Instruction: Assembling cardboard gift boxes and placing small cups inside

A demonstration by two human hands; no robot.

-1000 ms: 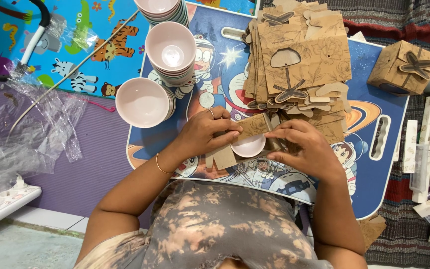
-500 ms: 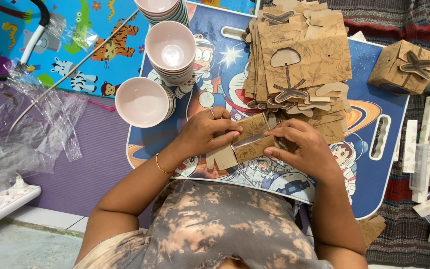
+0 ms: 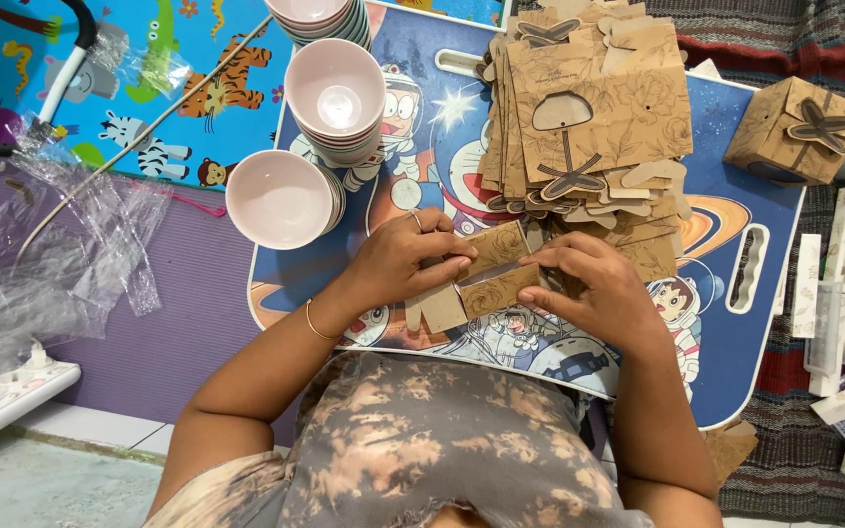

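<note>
Cardboard box [image 3: 493,269], brown and half folded, is held by both hands low over the near part of a blue cartoon lap tray [image 3: 735,323]. The left hand [image 3: 405,262] grips its left side, with the fingers curled over the top and a ring on one finger; the thumb is hidden under the card. The right hand [image 3: 594,288] holds the right side, with the fingers [image 3: 550,262] bent and pinching the edge of a flap. Both hands are closed on the box. A loose flap [image 3: 439,308] hangs from the box below the left hand.

A little further, on the left, one pink bowl [image 3: 281,198] stands at the tray edge. Behind it is a stack of pink bowls [image 3: 336,98]. On the right, behind the hands, lies a pile of flat cardboard blanks [image 3: 594,108]. Beyond the tray's far right corner sits a finished brown box [image 3: 794,127]. Crumpled clear plastic [image 3: 70,254] lies on the purple mat at the left.
</note>
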